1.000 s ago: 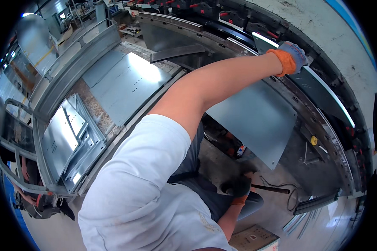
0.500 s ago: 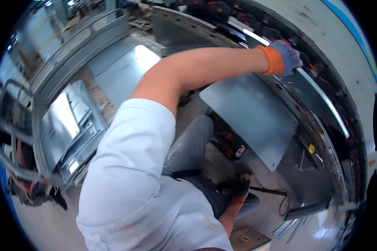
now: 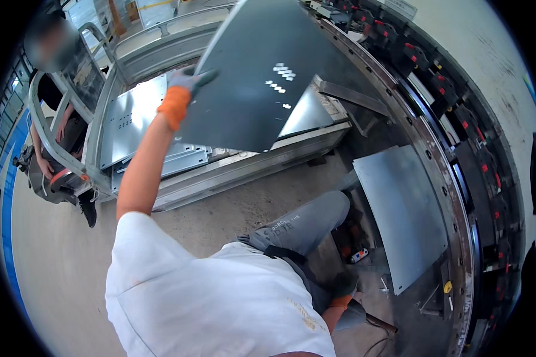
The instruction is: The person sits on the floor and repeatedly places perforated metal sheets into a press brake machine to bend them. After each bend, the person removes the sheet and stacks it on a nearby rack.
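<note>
My left hand (image 3: 187,89), in a grey-blue glove with an orange cuff, is stretched out to the far left and closed on the left edge of a sheet metal panel (image 3: 244,89). This grey panel has groups of small holes and hangs tilted above a metal cart (image 3: 244,172). My right hand (image 3: 343,287), in a dark glove with an orange cuff, rests low by my thigh; its fingers are too dark to make out. Close to it is a dark rod (image 3: 381,323). A second metal sheet (image 3: 402,217) lies to the right, beside the machine.
Stacked metal parts (image 3: 134,119) lie in the cart. A person (image 3: 56,119) sits beyond its left end rail. Along the right runs a long machine bed (image 3: 438,178) with black and red clamps (image 3: 443,89). A small can (image 3: 359,256) is near my knee.
My left hand has swung from the machine on the right across to the cart on the left, with the holed panel in it. The view has turned left; my right hand stays low.
</note>
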`<state>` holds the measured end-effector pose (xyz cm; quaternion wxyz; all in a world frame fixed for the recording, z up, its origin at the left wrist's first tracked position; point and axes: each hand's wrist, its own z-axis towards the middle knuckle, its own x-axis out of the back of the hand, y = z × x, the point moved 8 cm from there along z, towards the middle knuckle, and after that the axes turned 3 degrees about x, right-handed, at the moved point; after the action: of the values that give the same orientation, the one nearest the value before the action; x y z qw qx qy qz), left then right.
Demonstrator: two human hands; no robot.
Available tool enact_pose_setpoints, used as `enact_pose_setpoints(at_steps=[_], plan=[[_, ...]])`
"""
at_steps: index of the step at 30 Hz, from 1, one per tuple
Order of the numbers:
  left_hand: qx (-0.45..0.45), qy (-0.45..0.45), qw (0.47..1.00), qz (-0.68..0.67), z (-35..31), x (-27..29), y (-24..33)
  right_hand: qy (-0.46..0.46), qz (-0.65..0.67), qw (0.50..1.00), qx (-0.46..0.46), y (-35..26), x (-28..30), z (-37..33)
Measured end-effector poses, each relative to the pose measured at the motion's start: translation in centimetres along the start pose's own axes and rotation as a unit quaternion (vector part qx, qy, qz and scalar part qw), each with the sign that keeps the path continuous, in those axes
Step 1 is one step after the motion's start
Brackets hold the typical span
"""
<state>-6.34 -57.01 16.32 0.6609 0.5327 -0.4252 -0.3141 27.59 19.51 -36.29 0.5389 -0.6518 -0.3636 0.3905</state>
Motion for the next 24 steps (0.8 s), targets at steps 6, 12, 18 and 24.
enact_pose_setpoints(at_steps=[6,12,18,24], plan=[[0.119,0.092,0.987,-0.065,7.2,19.0,-11.4,-0.183,-0.692,0.588,0.376,-6.3,-10.1,-0.8],[0.147,0.155,0.936,0.278,19.3,42.2,-26.6,-0.177,-0.753,0.522,0.359,-11.4,-15.2,-1.7],[0.284,0.228,0.803,0.471,15.3,45.8,-38.3,-0.157,-0.714,0.587,0.348,-13.8,-16.0,-1.7],[0.012,0.094,0.835,0.542,14.9,14.7,-32.5,-0.154,-0.658,0.693,0.251,-12.7,-14.9,-0.5]])
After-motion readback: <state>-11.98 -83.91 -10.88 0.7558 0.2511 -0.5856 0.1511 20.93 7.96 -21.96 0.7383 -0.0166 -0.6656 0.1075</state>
